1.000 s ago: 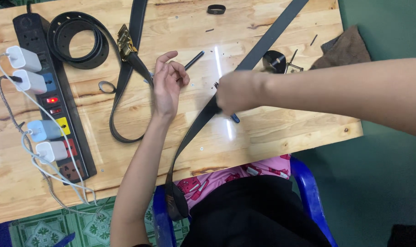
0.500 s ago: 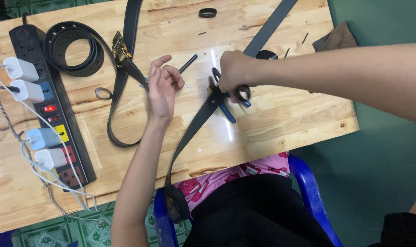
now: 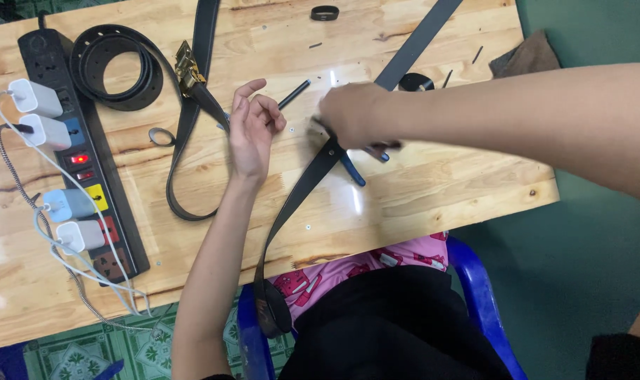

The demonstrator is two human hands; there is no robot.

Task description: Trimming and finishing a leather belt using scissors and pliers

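From the head view, your right hand [image 3: 351,112] is closed over a blue-handled tool [image 3: 353,169] on the long belt [image 3: 299,193], which runs diagonally across the table [image 3: 439,190]. Your left hand [image 3: 249,130] rests half-curled, holding nothing. Nearby lie a buckled belt [image 3: 193,91], a coiled belt [image 3: 116,67] and a power strip [image 3: 87,155].

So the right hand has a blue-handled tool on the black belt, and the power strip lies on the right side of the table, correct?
Not quite. The head view shows the power strip along the table's left side, not the right. The rest stands: the right hand holds a blue-handled tool on the black belt.
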